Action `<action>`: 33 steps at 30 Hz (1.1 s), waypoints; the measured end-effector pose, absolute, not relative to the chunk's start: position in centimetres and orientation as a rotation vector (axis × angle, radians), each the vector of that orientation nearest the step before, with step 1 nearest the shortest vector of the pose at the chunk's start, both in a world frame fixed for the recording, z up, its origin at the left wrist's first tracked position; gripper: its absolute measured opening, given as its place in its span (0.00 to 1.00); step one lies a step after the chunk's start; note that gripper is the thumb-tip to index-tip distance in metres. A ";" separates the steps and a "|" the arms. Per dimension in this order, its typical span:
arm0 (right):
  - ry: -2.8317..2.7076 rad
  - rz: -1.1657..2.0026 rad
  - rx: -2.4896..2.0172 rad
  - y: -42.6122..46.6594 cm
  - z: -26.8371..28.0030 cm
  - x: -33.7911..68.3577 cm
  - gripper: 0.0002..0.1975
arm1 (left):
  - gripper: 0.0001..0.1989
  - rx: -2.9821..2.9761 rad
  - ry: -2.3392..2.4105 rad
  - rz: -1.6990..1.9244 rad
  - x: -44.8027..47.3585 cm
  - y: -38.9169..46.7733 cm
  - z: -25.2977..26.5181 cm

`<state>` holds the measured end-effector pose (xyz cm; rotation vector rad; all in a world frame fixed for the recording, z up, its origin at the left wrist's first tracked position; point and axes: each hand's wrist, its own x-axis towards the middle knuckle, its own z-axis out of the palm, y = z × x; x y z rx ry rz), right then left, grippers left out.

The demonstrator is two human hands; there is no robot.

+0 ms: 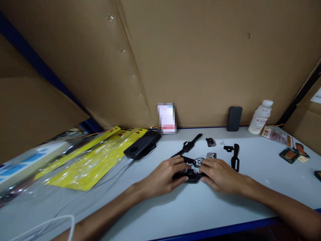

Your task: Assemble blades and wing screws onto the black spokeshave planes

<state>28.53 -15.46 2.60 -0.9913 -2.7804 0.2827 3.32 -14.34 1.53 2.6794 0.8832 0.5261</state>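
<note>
Near the middle of the smooth white tabletop (163, 214), my two hands meet over a black metal tool body with a short handle at each end (192, 177). My left hand (165, 176) closes on its left end, thumb on the near side and fingers over the far side. My right hand (222, 175) grips the right end in much the same way, though my knuckles hide some of the contact. Holding it from both sides seems to steady it and leave its middle exposed to view.

Just beyond my fingers, loose pieces lie apart, probably so each can be picked up singly: a flat silver metal plate (211, 155), a tiny silver winged screw (222, 142), a small black notched piece (228, 148) and a long black handled part with a slot (235, 157). Farther left, a second black long-handled tool (188, 146) lies at a slant.

At the far edge, a bright rectangular screen (167, 117) leans against the brown cardboard wall (200, 67), presumably angled for me to see. Yellow-and-clear plastic packets (82, 174) lie to the left, perhaps set aside to spare working room.
</note>
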 end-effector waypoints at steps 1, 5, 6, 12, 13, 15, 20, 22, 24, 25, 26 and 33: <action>-2.778 0.280 -0.988 -15.5 2.6 28.5 0.06 | 0.11 2.670 0.893 0.545 3.4 -14.4 1.4; -2.780 0.272 -0.976 -15.5 2.4 28.4 0.06 | 0.10 2.627 0.943 0.588 3.7 -14.6 1.1; -2.778 0.271 -0.976 -15.5 2.4 28.4 0.06 | 0.10 2.619 0.954 0.587 3.7 -14.6 1.1; -2.746 0.295 -0.973 -15.4 2.3 28.4 0.05 | 0.11 2.626 0.932 0.611 3.4 -14.5 1.1; -2.747 0.297 -0.973 -15.5 2.4 28.4 0.05 | 0.12 2.611 0.942 0.636 3.2 -14.3 1.1; -2.759 0.291 -0.976 -15.5 2.6 28.4 0.05 | 0.12 2.573 0.993 0.699 2.8 -13.7 1.0; -2.792 0.214 -0.986 -15.7 2.5 28.3 0.04 | 0.15 2.700 1.043 0.645 2.4 -12.5 0.9; -2.787 0.195 -0.971 -15.8 2.3 28.3 0.05 | 0.15 2.784 1.014 0.557 2.7 -12.4 1.2; -2.779 0.187 -0.951 -15.8 2.1 28.2 0.05 | 0.14 2.857 0.985 0.505 2.9 -12.4 1.4; -2.775 0.185 -0.942 -15.8 2.1 28.2 0.05 | 0.13 2.886 0.974 0.491 3.0 -12.4 1.5; -2.772 0.185 -0.933 -15.8 2.1 28.1 0.06 | 0.12 2.908 0.963 0.482 3.1 -12.4 1.6; -2.818 0.134 -0.966 -16.0 2.3 27.9 0.06 | 0.08 2.886 0.970 0.382 3.2 -12.2 1.4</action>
